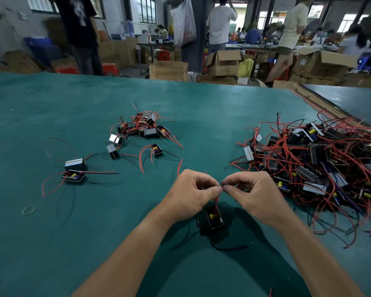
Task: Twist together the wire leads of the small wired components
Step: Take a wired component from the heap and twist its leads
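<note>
Left hand (189, 196), right hand (257, 195) pinch red leads (217, 200) of one component (213, 219).

Pinching thin red wire leads (217, 200) with left hand (191, 196) and right hand (257, 196), seemingly fingertip to fingertip, above small black box-shaped component (212, 220) on green table (94, 232)

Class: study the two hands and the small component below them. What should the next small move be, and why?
Probably roll the fingertips of the right hand to twist the red leads: it and the left hand pinch them tip to tip, just above the component.
</note>
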